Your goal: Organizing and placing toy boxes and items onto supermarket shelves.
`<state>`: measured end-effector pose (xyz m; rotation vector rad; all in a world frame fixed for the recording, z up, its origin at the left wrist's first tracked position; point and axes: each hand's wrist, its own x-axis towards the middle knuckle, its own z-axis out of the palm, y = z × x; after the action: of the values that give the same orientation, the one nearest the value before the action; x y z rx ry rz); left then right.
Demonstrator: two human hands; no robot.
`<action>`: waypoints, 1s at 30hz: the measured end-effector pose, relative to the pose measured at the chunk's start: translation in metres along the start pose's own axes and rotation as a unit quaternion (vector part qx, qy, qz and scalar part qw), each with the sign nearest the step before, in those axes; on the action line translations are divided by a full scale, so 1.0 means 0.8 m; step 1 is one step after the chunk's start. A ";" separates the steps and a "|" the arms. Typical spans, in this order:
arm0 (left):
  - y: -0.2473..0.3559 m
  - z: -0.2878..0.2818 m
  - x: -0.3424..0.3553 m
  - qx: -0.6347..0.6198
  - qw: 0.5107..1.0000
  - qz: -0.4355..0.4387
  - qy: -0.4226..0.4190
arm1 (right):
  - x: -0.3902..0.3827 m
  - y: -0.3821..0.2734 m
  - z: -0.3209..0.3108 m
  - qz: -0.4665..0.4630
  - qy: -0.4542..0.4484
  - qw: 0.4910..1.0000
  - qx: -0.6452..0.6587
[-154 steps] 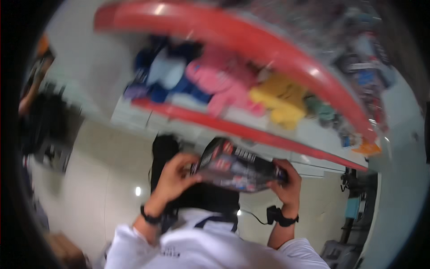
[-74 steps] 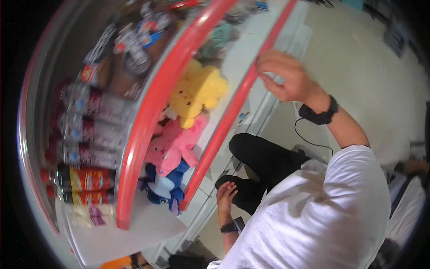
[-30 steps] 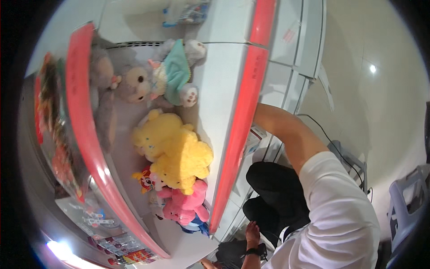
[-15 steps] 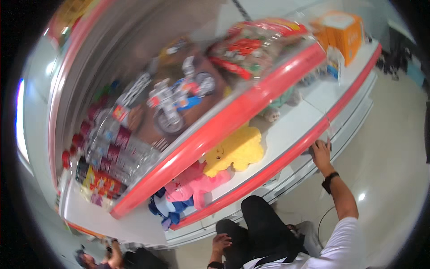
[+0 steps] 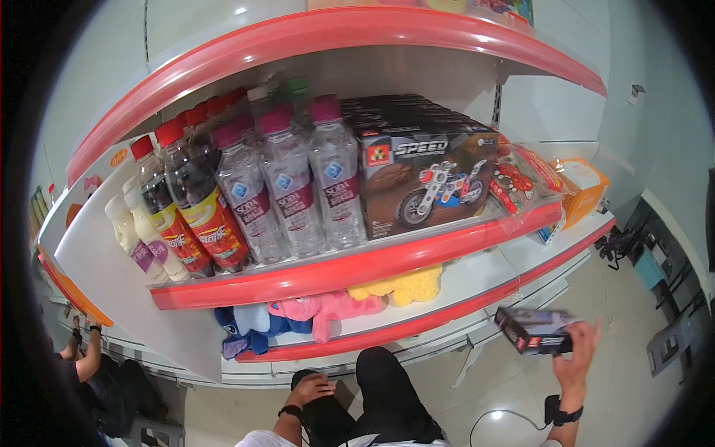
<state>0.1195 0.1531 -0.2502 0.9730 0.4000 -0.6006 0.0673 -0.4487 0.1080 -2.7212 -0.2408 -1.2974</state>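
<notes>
My right hand [image 5: 575,360] grips a small dark box [image 5: 525,335] by its right end, holding it in the air in front of the lower shelf. This box is black with a faint picture on its top, which is slightly blurred. My left hand [image 5: 316,387] lies on my left knee with its fingers stretched out and nothing in it. On the middle shelf stands a row of black toy motorcycle boxes [image 5: 428,179], the front one showing its picture. Beside them are clear soda water bottles [image 5: 294,194] with magenta caps.
Cola bottles [image 5: 194,201] and white bottles [image 5: 141,235] stand at the left. A red snack bag [image 5: 525,175] and an orange box [image 5: 581,186] are at the right. Plush toys [image 5: 320,309] lie below. Another person [image 5: 112,380] sits at far left; a cable [image 5: 495,412] crosses the floor.
The view has swung and levelled out. My right hand was at the lower shelf's edge; now it is away from the shelf with the dark box. My left hand stays on my leg.
</notes>
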 end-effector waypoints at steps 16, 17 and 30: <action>0.007 0.007 0.001 -0.201 0.971 0.070 -0.107 | 0.374 -0.133 -0.065 -0.224 0.247 0.943 0.019; 0.009 0.010 -0.013 -0.192 0.973 0.075 -0.100 | 0.394 -0.146 -0.056 -0.247 0.238 0.939 0.022; 0.003 -0.001 -0.002 -0.186 0.967 0.092 -0.151 | 0.429 -0.191 -0.027 -0.343 0.239 0.908 -0.016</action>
<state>0.1197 0.1553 -0.2482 0.5407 0.1391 -0.4722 0.2349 -0.2710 0.3946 -2.2894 -1.1992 -2.0833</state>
